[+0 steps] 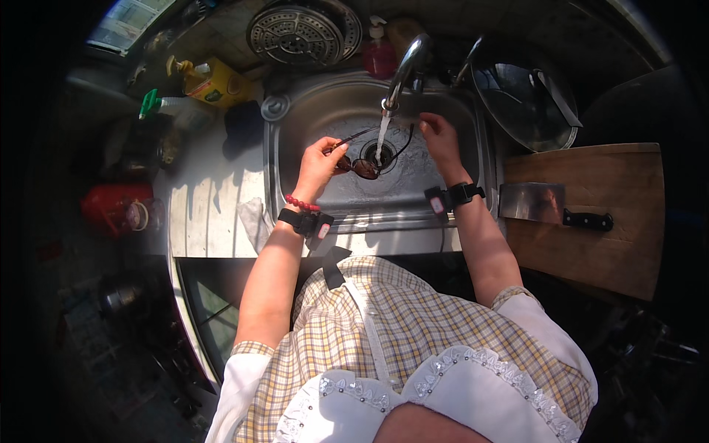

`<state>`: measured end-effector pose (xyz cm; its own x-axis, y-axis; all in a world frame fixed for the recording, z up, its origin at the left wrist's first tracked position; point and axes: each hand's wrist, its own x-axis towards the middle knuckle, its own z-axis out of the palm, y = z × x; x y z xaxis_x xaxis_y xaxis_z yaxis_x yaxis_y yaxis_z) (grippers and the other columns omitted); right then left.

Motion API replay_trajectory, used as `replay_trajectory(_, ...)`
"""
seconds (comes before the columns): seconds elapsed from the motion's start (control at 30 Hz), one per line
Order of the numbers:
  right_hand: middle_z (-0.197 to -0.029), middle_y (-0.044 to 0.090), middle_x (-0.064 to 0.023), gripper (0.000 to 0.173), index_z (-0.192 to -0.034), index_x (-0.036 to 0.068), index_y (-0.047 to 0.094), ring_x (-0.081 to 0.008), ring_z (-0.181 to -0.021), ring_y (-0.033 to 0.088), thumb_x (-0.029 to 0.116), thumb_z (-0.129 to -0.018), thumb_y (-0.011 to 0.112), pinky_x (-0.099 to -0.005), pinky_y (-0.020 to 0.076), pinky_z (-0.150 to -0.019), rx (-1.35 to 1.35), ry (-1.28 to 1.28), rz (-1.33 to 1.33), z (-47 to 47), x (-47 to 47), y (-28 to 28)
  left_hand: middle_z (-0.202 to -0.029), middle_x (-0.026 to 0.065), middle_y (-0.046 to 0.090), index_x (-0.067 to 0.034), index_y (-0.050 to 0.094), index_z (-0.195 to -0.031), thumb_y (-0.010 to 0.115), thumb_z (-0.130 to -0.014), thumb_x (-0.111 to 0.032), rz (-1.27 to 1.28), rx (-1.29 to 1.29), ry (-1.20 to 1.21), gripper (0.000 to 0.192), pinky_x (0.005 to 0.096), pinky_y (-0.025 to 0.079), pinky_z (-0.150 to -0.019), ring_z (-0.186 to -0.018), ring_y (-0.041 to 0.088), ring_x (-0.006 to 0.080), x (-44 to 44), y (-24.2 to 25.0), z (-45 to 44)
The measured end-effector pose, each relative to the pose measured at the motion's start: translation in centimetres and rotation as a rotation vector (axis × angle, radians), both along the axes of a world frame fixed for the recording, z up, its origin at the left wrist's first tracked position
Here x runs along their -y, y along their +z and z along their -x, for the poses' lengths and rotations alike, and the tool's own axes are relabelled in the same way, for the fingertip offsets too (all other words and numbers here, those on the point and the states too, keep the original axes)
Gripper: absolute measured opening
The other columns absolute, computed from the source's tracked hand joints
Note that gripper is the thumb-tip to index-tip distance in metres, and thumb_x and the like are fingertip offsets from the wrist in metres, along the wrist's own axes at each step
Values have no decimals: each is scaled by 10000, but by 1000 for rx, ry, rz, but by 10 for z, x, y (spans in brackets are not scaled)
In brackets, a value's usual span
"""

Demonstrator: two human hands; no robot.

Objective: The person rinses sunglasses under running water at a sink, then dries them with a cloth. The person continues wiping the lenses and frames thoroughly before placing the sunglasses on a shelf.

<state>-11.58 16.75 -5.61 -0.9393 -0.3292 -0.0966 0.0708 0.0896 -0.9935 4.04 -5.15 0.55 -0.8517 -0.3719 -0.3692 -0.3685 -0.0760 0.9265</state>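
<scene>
A pair of dark sunglasses with brownish lenses [365, 168] is held over the steel sink [332, 191]. My left hand [324, 158] pinches them at one end of the frame, near the hinge. Their temples are unfolded and point towards the tap. Water [381, 135] runs from the curved chrome faucet [407, 61], passing between the temples towards the drain [390, 152]. My right hand [440, 141] hovers over the right side of the basin, its fingers loosely bent. Its fingertips are close to the free temple tip, apparently without touching it, and nothing shows in them.
To the right, a cleaver [532, 202] lies on a wooden cutting board [587, 255]. Behind the sink are a pink soap bottle [379, 55] and perforated steamer racks [296, 39]. A yellow pump bottle [219, 83] and a cloth [253, 224] are on the left counter.
</scene>
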Motion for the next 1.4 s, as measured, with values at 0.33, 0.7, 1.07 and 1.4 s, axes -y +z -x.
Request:
replay_trajectory(0.33,-1006,668,-64,239,-1111,28,601,-119,-917,630,155,-911,632,-241,504,-801,486,530,361,-55,7,31,-1041,82,630,-117,442,-1296,605,-934,-275,-246,195,339,427,411,521,-819,-950,628,226,7,-13,-6)
replay_trajectory(0.7,-917,669,-59,205,-1048,2,618,-129,-823,641,173,-960,546,-255,531,-742,623,401,365,-66,43,28,-894,152,692,2,625,-1056,675,-864,-227,565,-170,-234,303,326,527,-719,-829,693,262,-43,-2,-9)
replay_trajectory(1.07,-872,663,-46,158,-965,36,643,-83,-706,598,166,-951,555,-184,505,-647,816,347,467,-51,45,30,-813,106,709,24,669,-915,701,-850,-185,518,103,-416,221,275,520,-702,-766,679,134,-26,30,-1)
replay_trajectory(1.4,-879,629,-79,315,-1052,-10,562,-119,-685,593,281,-998,455,-170,520,-536,1082,351,879,-12,46,-29,-795,83,699,20,660,-887,691,-844,-148,400,18,-496,176,270,505,-735,-773,662,130,-19,45,-4)
